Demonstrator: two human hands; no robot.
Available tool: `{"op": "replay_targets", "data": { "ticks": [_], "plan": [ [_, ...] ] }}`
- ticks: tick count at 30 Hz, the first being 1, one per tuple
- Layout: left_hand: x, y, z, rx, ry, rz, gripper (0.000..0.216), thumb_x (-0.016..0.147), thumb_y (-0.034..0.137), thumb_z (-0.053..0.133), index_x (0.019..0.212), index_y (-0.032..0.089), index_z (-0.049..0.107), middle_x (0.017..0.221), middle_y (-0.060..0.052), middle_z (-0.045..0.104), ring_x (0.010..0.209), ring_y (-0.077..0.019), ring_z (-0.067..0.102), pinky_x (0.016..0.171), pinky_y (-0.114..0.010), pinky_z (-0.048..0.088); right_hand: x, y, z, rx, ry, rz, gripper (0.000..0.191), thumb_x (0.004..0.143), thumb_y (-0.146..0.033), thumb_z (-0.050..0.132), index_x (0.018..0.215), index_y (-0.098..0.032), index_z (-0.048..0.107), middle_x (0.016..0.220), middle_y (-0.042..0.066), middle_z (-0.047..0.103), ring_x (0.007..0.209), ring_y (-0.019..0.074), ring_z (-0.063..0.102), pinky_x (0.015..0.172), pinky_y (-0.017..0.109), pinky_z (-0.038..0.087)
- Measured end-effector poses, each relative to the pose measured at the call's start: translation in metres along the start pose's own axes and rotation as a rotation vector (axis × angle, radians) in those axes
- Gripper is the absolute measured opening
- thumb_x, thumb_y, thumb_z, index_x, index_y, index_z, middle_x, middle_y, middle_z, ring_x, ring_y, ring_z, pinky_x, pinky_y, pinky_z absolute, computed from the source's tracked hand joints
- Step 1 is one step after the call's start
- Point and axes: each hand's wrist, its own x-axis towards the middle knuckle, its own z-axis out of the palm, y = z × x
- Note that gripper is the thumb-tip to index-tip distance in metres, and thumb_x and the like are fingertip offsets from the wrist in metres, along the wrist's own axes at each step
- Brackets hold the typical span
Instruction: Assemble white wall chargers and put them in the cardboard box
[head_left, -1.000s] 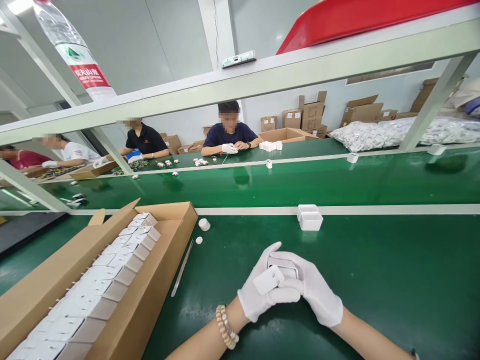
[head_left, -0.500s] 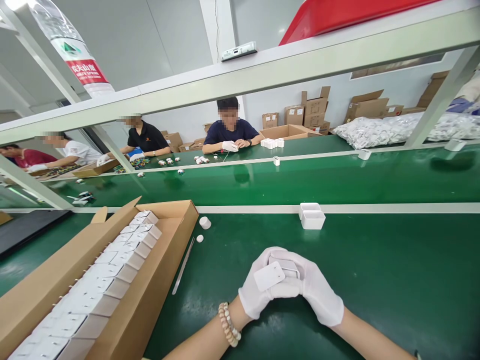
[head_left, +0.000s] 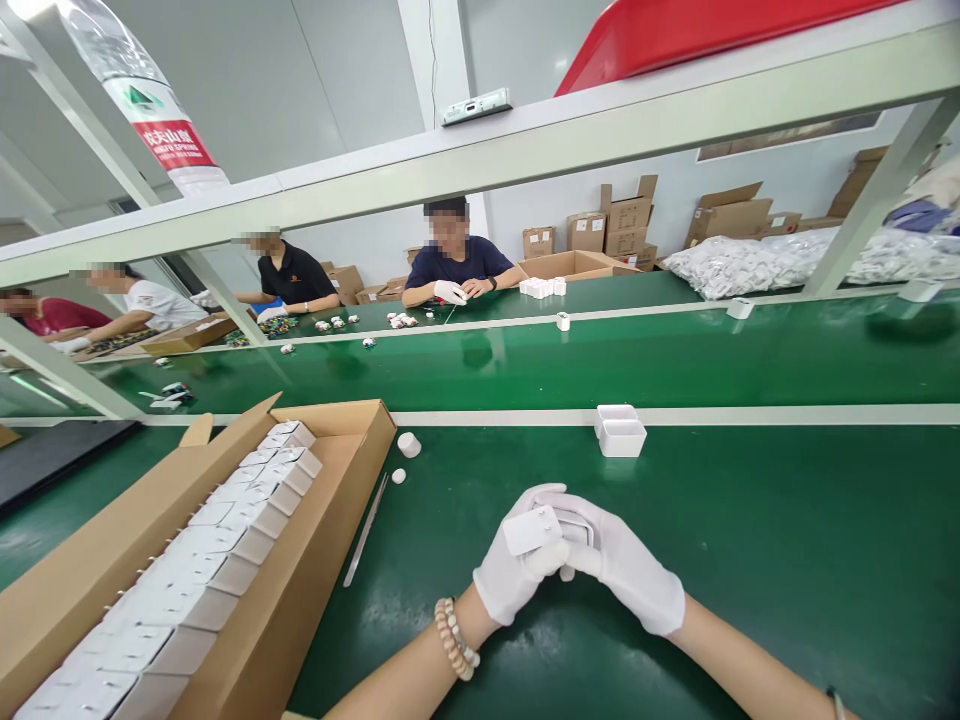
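Both hands wear white gloves and meet at the front middle of the green table. My left hand (head_left: 499, 580) is closed around a flat white plate (head_left: 531, 531) with two small dark marks near its right edge. My right hand (head_left: 637, 575) grips a small white plastic case (head_left: 576, 528) with a raised rim, just right of the plate. Left fingers also reach behind this case. Gloves hide most of the case, and I cannot tell whether plate and case are joined. Beyond the hands stand two open white boxes (head_left: 622, 438) side by side, touching.
On the left, a long cardboard box (head_left: 352, 470) holds rows of white cases (head_left: 225, 540). Beside it lie tweezers (head_left: 366, 530), a white cap (head_left: 409, 445) and a small white disc (head_left: 399, 476). A green conveyor (head_left: 675, 360) carries scattered parts; co-workers sit beyond it.
Both hands have risen slightly, and the right thumb and fingers have shifted against the case. Parts on the conveyor have moved a little to the right.
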Motion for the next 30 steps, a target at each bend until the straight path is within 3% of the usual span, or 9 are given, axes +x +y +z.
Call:
{"op": "replay_targets", "data": {
  "ticks": [2,5,7,9,16,21,25,30],
  "plan": [
    [0.0,-0.002,0.0,0.018,0.002,0.024,0.081,0.072,0.06,0.066,0.132,0.014,0.039,0.083,-0.007,0.063,0.06,-0.0146,0.057,0.064,-0.031,0.05,0.0,-0.001,0.0,0.009,-0.023,-0.006,0.049,0.076,-0.029,0.069,0.121,-0.019,0.053,0.078,0.0,0.065,0.066,0.0157,0.059,0.063,0.03,0.047],
    [-0.001,0.002,-0.004,0.088,0.028,0.076,0.074,0.077,0.056,0.063,0.135,0.016,0.038,0.104,-0.012,0.063,0.086,-0.0225,0.063,0.083,-0.038,0.05,0.001,0.001,0.0,0.026,-0.058,-0.017,0.051,0.078,-0.037,0.068,0.123,-0.019,0.052,0.08,0.002,0.065,0.063,0.0149,0.059,0.059,0.03,0.046],
    [-0.001,0.008,-0.007,0.134,0.05,0.068,0.059,0.08,0.046,0.064,0.129,0.017,0.048,0.119,-0.013,0.058,0.109,-0.0275,0.056,0.098,-0.041,0.043,0.001,0.002,0.0,0.055,-0.058,-0.009,0.052,0.077,-0.041,0.069,0.121,-0.017,0.054,0.077,0.002,0.064,0.061,0.0148,0.058,0.058,0.029,0.045],
    [-0.001,0.016,-0.011,0.156,0.059,0.051,0.044,0.08,0.038,0.067,0.118,0.018,0.058,0.132,-0.012,0.049,0.119,-0.0293,0.05,0.103,-0.041,0.039,0.002,0.004,0.002,0.129,-0.02,0.025,0.052,0.075,-0.042,0.07,0.118,-0.017,0.057,0.075,0.002,0.062,0.064,0.0157,0.057,0.058,0.029,0.044],
    [-0.002,0.024,-0.013,0.128,-0.017,0.08,0.028,0.076,0.028,0.071,0.102,0.018,0.065,0.133,-0.011,0.047,0.119,-0.0293,0.05,0.1,-0.039,0.042,0.003,0.008,0.004,0.304,0.049,0.061,0.037,0.075,-0.041,0.07,0.104,-0.018,0.064,0.077,0.002,0.061,0.064,0.0158,0.057,0.057,0.029,0.042],
    [-0.004,0.025,-0.011,0.05,-0.117,-0.004,0.031,0.073,0.028,0.074,0.102,0.017,0.066,0.14,-0.012,0.039,0.087,-0.0209,0.064,0.084,-0.04,0.053,0.002,0.007,0.004,0.162,0.13,0.026,0.037,0.075,-0.046,0.068,0.1,-0.019,0.066,0.078,0.002,0.063,0.057,0.0135,0.053,0.053,0.029,0.041],
    [-0.005,0.031,-0.008,0.073,-0.154,0.035,0.018,0.074,0.022,0.072,0.092,0.018,0.068,0.139,-0.01,0.038,0.106,-0.0271,0.059,0.086,-0.039,0.053,0.0,0.009,0.003,0.109,0.154,-0.009,0.033,0.074,-0.041,0.07,0.099,-0.019,0.066,0.078,0.003,0.066,0.064,0.0178,0.058,0.06,0.032,0.046],
    [-0.005,0.032,-0.009,0.265,-0.202,0.109,0.008,0.077,0.021,0.069,0.085,0.018,0.071,0.136,-0.01,0.043,0.124,-0.0314,0.045,0.1,-0.041,0.044,-0.003,0.011,0.001,0.026,0.171,-0.124,0.026,0.079,-0.037,0.064,0.098,-0.02,0.067,0.101,0.007,0.068,0.094,0.0266,0.062,0.083,0.038,0.05]
  ]
}}
